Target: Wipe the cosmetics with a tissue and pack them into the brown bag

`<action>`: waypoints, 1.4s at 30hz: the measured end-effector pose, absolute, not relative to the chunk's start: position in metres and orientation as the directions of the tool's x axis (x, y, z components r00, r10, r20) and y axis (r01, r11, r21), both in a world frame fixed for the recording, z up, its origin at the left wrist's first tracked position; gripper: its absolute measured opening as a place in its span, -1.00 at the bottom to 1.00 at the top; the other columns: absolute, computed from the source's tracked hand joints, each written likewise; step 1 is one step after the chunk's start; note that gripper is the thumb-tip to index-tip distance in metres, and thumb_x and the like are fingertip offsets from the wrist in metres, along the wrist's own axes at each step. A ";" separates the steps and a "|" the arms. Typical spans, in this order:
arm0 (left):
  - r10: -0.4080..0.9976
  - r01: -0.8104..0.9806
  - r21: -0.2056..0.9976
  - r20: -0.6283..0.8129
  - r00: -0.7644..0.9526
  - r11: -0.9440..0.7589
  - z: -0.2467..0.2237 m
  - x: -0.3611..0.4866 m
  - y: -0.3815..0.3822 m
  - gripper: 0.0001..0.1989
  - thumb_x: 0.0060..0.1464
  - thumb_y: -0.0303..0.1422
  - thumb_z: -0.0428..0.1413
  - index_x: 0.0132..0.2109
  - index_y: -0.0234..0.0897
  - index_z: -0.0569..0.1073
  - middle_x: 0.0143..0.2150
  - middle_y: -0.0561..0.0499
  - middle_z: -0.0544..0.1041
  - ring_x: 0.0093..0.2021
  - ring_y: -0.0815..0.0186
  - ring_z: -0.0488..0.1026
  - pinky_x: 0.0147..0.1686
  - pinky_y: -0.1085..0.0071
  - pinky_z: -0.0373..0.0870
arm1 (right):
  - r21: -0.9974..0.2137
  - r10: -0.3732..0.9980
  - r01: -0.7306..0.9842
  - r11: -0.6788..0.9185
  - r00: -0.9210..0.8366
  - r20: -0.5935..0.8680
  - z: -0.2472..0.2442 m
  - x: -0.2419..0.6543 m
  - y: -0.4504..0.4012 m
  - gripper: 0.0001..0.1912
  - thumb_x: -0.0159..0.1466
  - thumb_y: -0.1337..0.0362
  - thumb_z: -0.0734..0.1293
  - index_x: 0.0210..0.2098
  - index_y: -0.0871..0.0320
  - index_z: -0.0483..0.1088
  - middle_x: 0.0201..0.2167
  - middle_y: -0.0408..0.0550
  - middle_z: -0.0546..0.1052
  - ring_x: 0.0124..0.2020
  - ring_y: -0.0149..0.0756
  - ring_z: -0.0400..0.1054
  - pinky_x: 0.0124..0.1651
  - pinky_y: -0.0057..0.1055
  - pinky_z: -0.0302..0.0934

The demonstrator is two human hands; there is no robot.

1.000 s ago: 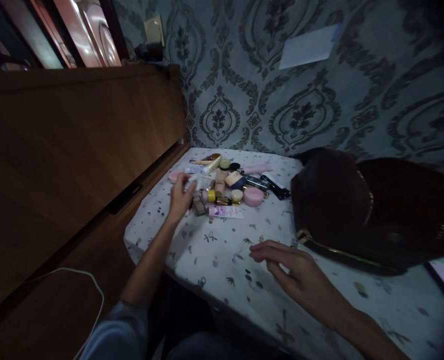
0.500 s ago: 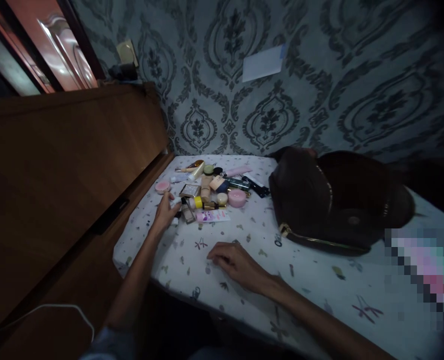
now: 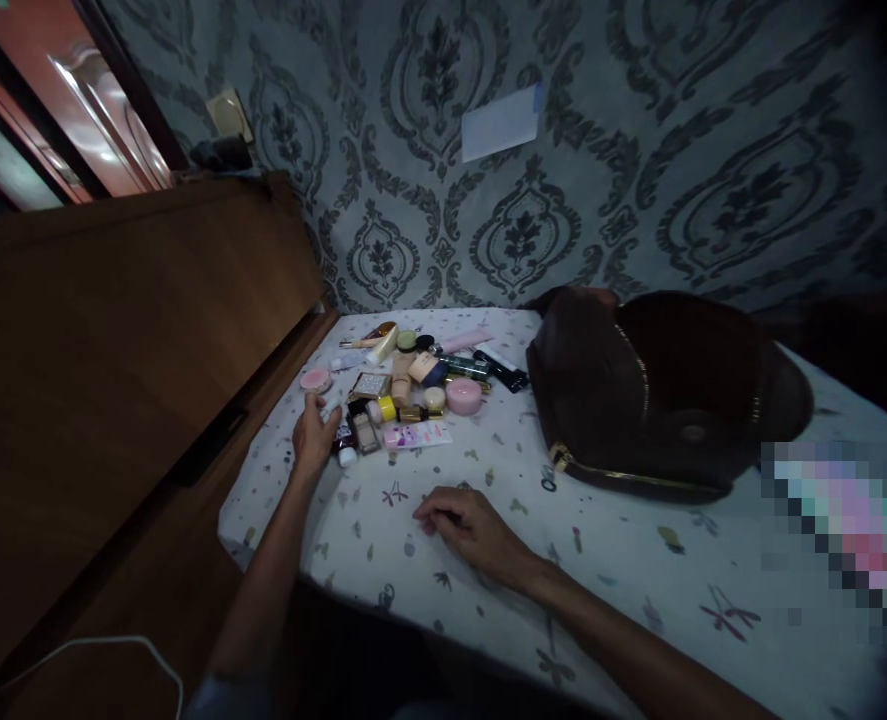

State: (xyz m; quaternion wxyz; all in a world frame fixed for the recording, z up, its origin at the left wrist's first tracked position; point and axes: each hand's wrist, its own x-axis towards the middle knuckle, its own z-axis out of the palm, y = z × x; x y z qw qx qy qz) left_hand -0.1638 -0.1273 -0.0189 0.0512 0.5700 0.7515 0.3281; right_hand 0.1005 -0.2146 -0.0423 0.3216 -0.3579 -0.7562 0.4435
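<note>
My left hand [image 3: 312, 438] is at the left end of a group of cosmetics, its thumb and fingers closed on a small white item [image 3: 330, 404] that is partly hidden. Just right of it lie a dark bottle with a white cap [image 3: 346, 440] and a squarish foundation bottle [image 3: 366, 434]. A round pink compact [image 3: 315, 380] sits just beyond the fingertips. My right hand [image 3: 467, 528] rests on the patterned cloth with its fingers curled in, and nothing shows in them. In front of it are a white and purple tube [image 3: 418, 435] and a pink jar [image 3: 463, 397].
A large dark brown bag [image 3: 600, 400] stands to the right on the patterned white cloth [image 3: 503, 600]. More tubes, jars and a glittery square case [image 3: 369, 386] lie grouped towards the wall. A wooden panel [image 3: 135, 330] borders the left side. Something pixelated [image 3: 840, 520] is at far right.
My left hand has shifted slightly left with the small white item, uncovering more of the dark white-capped bottle. My right hand stays in place. The whole view has shifted a little.
</note>
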 end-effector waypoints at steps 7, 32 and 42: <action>0.876 0.896 0.429 0.384 -0.292 0.110 0.007 -0.160 -0.113 -0.84 0.18 -0.26 0.03 -0.11 -0.17 0.29 -0.40 0.05 0.37 -0.33 0.19 0.39 -0.41 0.40 0.06 | -0.896 0.826 0.270 0.353 -0.540 0.162 -0.038 0.102 -0.215 -0.68 0.18 0.47 0.16 -0.30 0.20 0.54 -0.42 -0.08 0.56 -0.38 -0.36 0.44 -0.28 -0.46 0.25; 0.941 0.924 0.308 0.174 -0.289 0.227 -0.004 -0.198 -0.027 -0.51 0.04 -0.16 0.15 0.09 -0.25 0.35 0.12 -0.40 0.39 0.12 -0.31 0.33 0.00 -0.23 0.25 | -0.931 0.848 0.216 0.294 -0.509 0.150 -0.048 0.102 -0.212 -0.66 0.11 0.55 0.19 -0.33 0.20 0.56 -0.47 -0.13 0.56 -0.42 -0.40 0.40 -0.28 -0.50 0.24; 0.899 0.769 0.615 0.418 -0.131 -0.173 0.029 -0.162 -0.070 -0.59 0.09 0.07 -0.02 0.02 0.03 0.29 -0.20 -0.06 0.45 -0.13 -0.06 0.45 -0.17 -0.13 0.44 | -0.976 0.947 0.130 0.174 -0.295 0.129 -0.043 0.107 -0.209 -0.73 0.13 0.49 0.25 -0.28 0.20 0.55 -0.38 -0.10 0.58 -0.40 -0.39 0.43 -0.35 -0.53 0.28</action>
